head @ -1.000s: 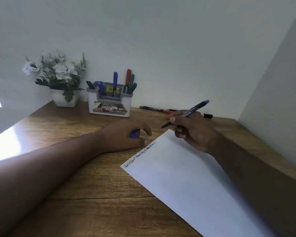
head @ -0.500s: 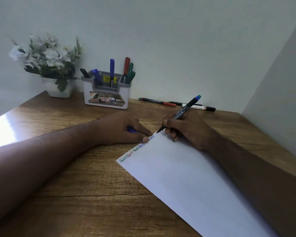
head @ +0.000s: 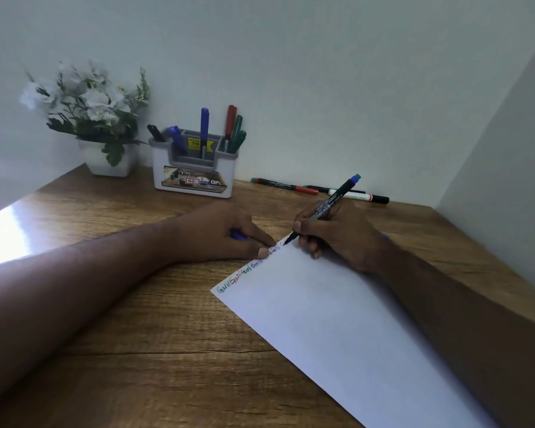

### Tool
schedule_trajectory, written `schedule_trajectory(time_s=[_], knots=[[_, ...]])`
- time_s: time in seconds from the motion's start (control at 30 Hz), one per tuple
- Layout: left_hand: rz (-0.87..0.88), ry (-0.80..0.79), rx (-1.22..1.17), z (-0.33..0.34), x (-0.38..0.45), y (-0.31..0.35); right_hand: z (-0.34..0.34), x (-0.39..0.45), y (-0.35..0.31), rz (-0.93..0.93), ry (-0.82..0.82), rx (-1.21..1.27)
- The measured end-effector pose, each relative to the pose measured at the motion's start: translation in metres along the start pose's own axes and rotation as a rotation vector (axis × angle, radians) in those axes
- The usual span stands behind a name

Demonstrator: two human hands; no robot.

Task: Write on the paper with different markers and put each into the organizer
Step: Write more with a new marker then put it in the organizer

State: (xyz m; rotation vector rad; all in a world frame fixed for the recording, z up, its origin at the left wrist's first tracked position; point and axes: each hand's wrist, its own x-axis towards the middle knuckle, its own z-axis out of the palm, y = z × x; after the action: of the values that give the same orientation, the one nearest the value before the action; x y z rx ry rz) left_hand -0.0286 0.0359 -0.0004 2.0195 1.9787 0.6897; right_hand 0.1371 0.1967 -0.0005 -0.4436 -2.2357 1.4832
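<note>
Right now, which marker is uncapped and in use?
The black one with the blue end, held by the right hand, tip on the paper. The others stand in the organizer or lie by the wall.
</note>
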Motion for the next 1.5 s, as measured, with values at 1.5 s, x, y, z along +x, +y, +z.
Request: schedule_trajectory(time_s=[1.5], knots=[[0.040, -0.001, 0.043, 0.0011, 0.0025, -0.0020, 0.0012, -0.0016, -0.0014, 0.044, 0.108, 0.020]])
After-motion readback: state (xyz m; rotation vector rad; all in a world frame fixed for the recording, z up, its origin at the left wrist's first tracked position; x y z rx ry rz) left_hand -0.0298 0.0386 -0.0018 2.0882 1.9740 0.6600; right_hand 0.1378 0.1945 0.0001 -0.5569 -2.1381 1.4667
